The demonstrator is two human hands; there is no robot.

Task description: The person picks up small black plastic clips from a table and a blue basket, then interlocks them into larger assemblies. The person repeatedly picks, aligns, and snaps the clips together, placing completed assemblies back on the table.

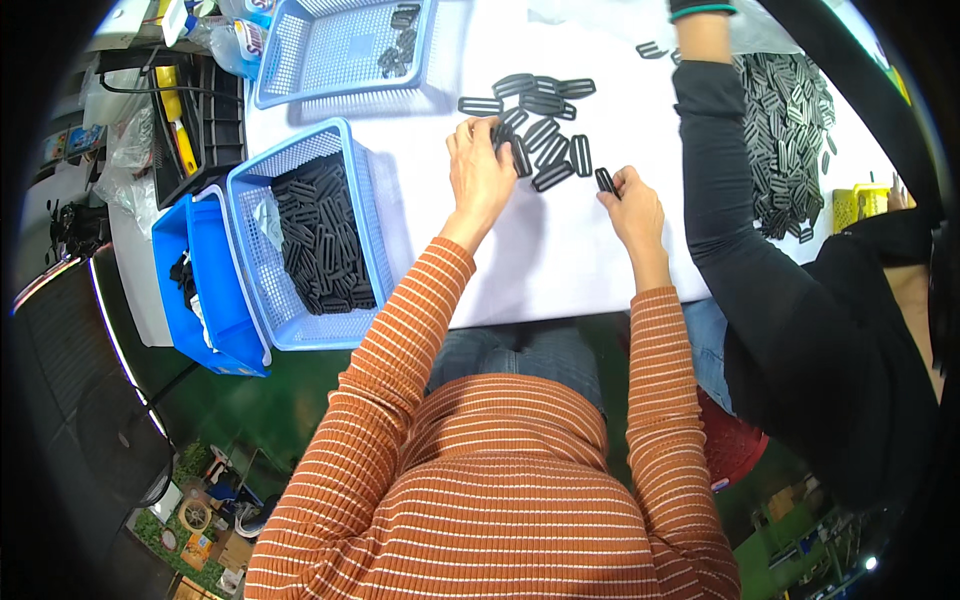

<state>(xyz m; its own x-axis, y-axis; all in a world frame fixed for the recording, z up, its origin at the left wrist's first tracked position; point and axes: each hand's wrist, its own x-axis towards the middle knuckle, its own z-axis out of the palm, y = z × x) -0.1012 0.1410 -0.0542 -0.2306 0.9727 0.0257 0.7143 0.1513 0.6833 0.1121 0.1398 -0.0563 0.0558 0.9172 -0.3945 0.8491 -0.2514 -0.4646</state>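
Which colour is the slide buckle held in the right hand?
Black; the slide buckle shows best in the head view.

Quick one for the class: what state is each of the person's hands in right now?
Left hand: curled against black buckles; whether it holds any cannot be told.
Right hand: closed, holding a black buckle.

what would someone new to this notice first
The orange striped sweater probably grabs the eye first, filling the lower middle. Then the nearer blue basket of black buckles at left, and the buckle pile at right past a co-worker's black sleeve. Between, the right hand holds a buckle.
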